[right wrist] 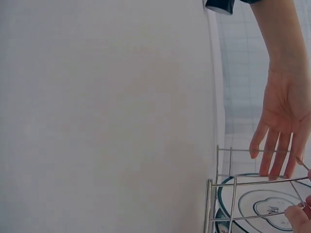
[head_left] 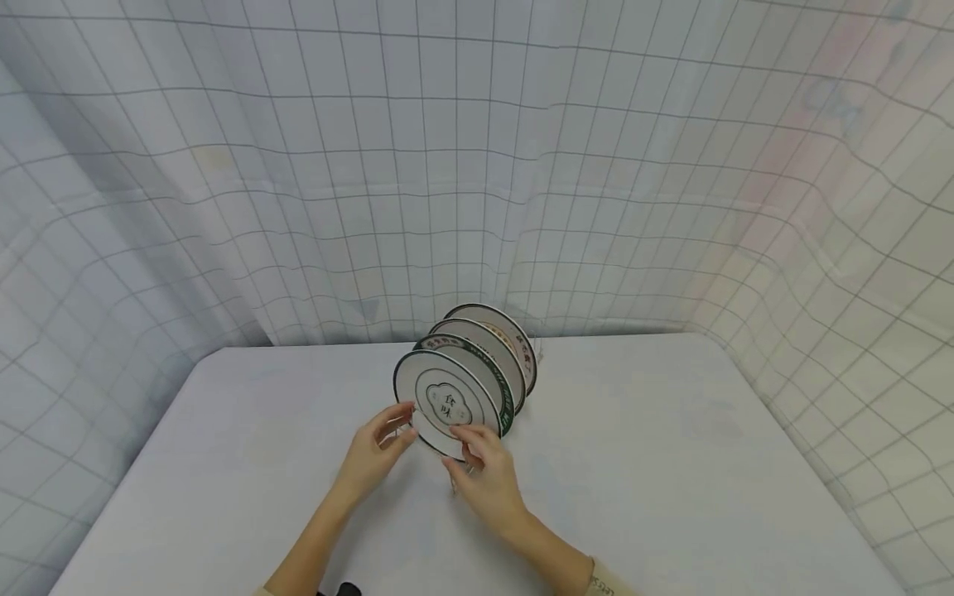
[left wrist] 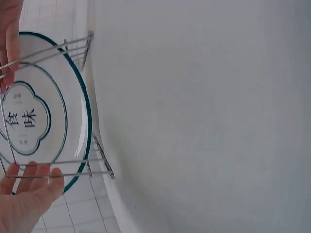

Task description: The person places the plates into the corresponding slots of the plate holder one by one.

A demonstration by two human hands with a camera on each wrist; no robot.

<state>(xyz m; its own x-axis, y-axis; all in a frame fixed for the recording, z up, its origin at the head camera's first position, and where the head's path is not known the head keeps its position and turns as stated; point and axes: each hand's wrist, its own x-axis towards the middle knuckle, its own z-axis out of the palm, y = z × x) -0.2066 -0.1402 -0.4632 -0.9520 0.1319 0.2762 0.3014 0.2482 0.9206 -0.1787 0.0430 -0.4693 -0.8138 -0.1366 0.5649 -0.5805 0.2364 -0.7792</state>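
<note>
Several round plates stand on edge one behind another in a thin wire plate rack [left wrist: 90, 35]. The front plate [head_left: 448, 404] is white with a dark green rim and a lobed emblem holding two characters. Behind it are a plate with a green patterned band [head_left: 508, 411] and two more, mostly covered. My left hand [head_left: 370, 455] pinches the rack's near wires at the left, fingertips by the front plate's edge. On the near right, my right hand [head_left: 488, 480] holds the rack's wires between thumb and fingers, partly in front of the plate.
The rack stands on a white-covered table [head_left: 656, 463], towards its back edge. A white curtain with a dark grid [head_left: 477, 165] hangs behind and along both sides. A small black object [head_left: 348, 588] shows at the near edge by the left forearm.
</note>
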